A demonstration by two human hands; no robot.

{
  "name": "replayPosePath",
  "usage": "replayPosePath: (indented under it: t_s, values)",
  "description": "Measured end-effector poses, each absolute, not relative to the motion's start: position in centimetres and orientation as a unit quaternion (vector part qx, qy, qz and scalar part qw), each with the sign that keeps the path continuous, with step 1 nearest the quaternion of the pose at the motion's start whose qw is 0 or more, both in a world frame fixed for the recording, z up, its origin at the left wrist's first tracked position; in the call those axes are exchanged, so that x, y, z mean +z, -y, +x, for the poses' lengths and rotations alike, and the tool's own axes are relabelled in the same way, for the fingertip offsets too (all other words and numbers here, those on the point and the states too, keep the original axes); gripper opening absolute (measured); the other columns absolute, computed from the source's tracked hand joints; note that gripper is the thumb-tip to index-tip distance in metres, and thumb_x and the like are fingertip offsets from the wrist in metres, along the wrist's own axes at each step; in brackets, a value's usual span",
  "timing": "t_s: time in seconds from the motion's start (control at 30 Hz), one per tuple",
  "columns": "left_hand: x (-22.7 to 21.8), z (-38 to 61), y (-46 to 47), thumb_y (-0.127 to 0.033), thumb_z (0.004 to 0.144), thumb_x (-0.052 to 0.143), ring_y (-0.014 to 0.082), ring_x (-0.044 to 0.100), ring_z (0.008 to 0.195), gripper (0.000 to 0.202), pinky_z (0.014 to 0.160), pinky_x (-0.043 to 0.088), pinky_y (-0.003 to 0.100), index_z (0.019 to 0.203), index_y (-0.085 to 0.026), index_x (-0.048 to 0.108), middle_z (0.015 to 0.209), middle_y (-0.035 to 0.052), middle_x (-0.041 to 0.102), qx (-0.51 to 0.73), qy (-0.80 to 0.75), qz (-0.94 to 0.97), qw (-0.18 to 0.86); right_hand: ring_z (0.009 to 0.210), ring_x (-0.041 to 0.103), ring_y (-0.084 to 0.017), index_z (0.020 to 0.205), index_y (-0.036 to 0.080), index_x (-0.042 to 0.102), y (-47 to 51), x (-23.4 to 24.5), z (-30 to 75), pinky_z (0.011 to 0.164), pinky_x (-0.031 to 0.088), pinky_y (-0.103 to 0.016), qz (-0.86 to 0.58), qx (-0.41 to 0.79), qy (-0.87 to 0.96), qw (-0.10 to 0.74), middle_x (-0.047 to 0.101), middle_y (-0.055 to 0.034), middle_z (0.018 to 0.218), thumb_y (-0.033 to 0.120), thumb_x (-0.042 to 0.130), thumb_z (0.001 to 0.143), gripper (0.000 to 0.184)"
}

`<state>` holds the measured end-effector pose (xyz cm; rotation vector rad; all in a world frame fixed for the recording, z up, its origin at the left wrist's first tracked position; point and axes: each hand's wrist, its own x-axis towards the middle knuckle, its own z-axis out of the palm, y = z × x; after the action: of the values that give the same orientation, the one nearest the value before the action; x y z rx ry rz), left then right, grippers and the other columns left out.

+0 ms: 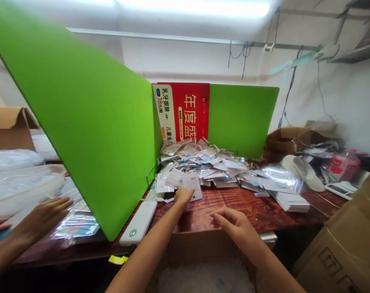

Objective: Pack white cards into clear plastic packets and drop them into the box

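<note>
My left hand (182,195) reaches forward onto the near edge of a heap of small clear packets with printed cards (203,165) on the wooden table (248,207). Its fingers lie on a white card packet (193,185), curled over it. My right hand (232,221) hovers low above the table's front edge, fingers loosely bent and apart, nothing in it. Below my arms sits an open cardboard box (203,244) with white filling inside.
A green divider (90,122) stands at my left, with a red poster (185,110) at the back. A white power bank (139,221) lies by the divider. Another person's hand (47,213) rests on plastic bags beyond it. Cardboard boxes (349,244) crowd the right.
</note>
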<state>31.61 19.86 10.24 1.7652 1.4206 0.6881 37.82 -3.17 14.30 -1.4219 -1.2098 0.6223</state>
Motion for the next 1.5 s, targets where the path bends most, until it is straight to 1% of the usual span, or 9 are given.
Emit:
replayPosePath:
  t_s: [0.13,0.3,0.47,0.63,0.83,0.93,1.03,1.27,1.5]
  values:
    - [10.4,32.4,-19.9,-0.033,0.07,0.073,0.0411,0.06,0.11,0.056,0.084,0.046,0.044,0.114,-0.008,0.049,0.117,0.0307,0.061,0.247,-0.596,0.673,0.362,0.08,0.063,-0.022,0.083,0.019,0.07,2.7,14.2,37.3,0.072,0.046,-0.033,-0.634,0.251,0.556,0.476,0.07,-0.0064,0.083,0.045,0.054,0.084,0.031]
    - [10.7,32.1,-19.6,-0.029,0.074,0.068,0.0315,0.064,0.102,0.032,0.079,0.047,0.034,0.099,-0.013,0.057,0.109,0.0201,0.068,0.259,-0.56,0.694,0.371,0.088,0.063,-0.024,0.09,0.019,0.07,1.2,13.7,37.4,0.075,0.048,-0.034,-0.636,0.249,0.568,0.459,0.071,-0.0082,0.095,0.038,0.055,0.081,0.026]
    - [12.0,30.7,-17.3,-0.023,0.076,0.063,0.0236,0.066,0.089,0.019,0.072,0.046,0.027,0.092,-0.015,0.056,0.094,0.0101,0.07,0.293,-0.486,0.737,0.368,0.092,0.063,-0.027,0.102,0.015,0.064,-2.5,12.1,39.3,0.081,0.049,-0.039,-0.654,0.198,0.476,0.553,0.068,-0.0119,0.099,0.042,0.063,0.072,0.04]
    - [12.6,28.5,-13.4,-0.03,0.081,0.061,0.0176,0.064,0.078,0.021,0.068,0.046,0.024,0.097,-0.017,0.055,0.086,0.0019,0.068,0.322,-0.304,0.82,0.361,0.117,0.053,-0.032,0.117,0.016,0.054,-4.8,11.2,41.5,0.098,0.043,-0.045,-0.64,0.137,0.34,0.675,0.06,-0.0157,0.12,0.047,0.073,0.061,0.066]
    - [12.2,27.6,-11.8,-0.017,0.089,0.046,0.0216,0.065,0.1,0.034,0.086,0.049,0.032,0.121,-0.021,0.058,0.11,0.0073,0.069,0.317,-0.121,0.913,0.227,0.094,0.064,-0.024,0.101,0.02,0.058,-2.7,11.7,41.2,0.085,0.05,-0.039,-0.518,0.2,0.386,0.737,0.068,-0.0069,0.097,0.039,0.071,0.069,0.039]
    - [12.0,27.6,-11.9,-0.014,0.084,0.05,0.0236,0.064,0.106,0.041,0.093,0.05,0.036,0.124,-0.017,0.058,0.117,0.0115,0.067,0.347,-0.121,0.909,0.197,0.088,0.064,-0.022,0.091,0.02,0.06,-2.3,11.6,40.3,0.081,0.051,-0.035,-0.514,0.164,0.447,0.713,0.067,-0.0048,0.091,0.034,0.068,0.073,0.024]
    - [12.0,27.2,-12.3,-0.007,0.079,0.052,0.0224,0.061,0.114,0.048,0.098,0.049,0.036,0.126,-0.015,0.056,0.125,0.0122,0.063,0.382,-0.103,0.903,0.168,0.088,0.063,-0.021,0.097,0.02,0.058,-2.2,11.1,39.6,0.08,0.05,-0.036,-0.542,0.111,0.493,0.672,0.066,-0.0053,0.095,0.033,0.063,0.078,0.023]
    - [12.2,25.8,-14.1,0.005,0.071,0.046,0.0226,0.053,0.124,0.058,0.104,0.046,0.042,0.127,-0.012,0.054,0.13,0.0141,0.06,0.437,-0.147,0.887,0.009,0.091,0.056,-0.025,0.099,0.019,0.058,-0.8,11.8,39.1,0.082,0.046,-0.043,-0.598,-0.246,0.546,0.533,0.063,-0.0088,0.094,0.023,0.053,0.087,0.013]
    - [11.5,25.6,-15.1,0.005,0.07,0.046,0.0239,0.054,0.124,0.06,0.104,0.047,0.041,0.127,-0.011,0.054,0.129,0.0139,0.06,0.423,-0.173,0.888,-0.044,0.083,0.058,-0.022,0.093,0.02,0.06,-0.2,12.7,38.2,0.075,0.05,-0.037,-0.569,-0.292,0.601,0.479,0.063,-0.0061,0.084,0.012,0.052,0.086,0.013]
